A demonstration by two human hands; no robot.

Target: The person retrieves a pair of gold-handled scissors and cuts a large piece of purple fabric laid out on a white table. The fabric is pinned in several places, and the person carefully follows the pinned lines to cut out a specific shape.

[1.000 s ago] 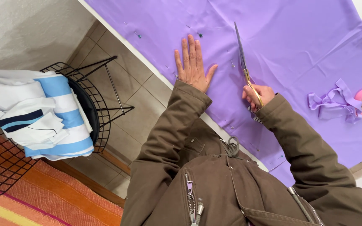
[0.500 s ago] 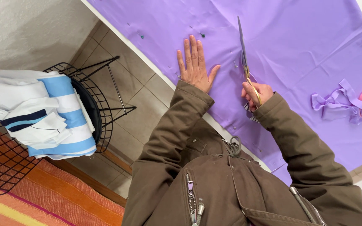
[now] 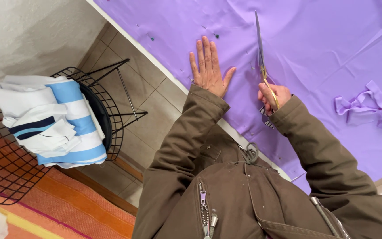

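One right hand (image 3: pixel 274 95) grips scissors (image 3: pixel 261 57) mid-frame; flat left hand (image 3: pixel 208 66) holds nothing, so purple cloth (image 3: pixel 323 48) may slip crooked.

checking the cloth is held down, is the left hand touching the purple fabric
Touching. The head view shows the left hand lying flat, fingers spread, on the purple fabric, no gap beneath the palm.

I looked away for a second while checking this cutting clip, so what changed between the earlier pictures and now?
Very little. The right hand keeps its grip on the gold-handled scissors, and the blades sit a touch further along the purple fabric, away from the person. The left hand stays flat on the fabric beside the cut. The fabric strips and the folded blue-and-white cloth on the wire chair have not moved.
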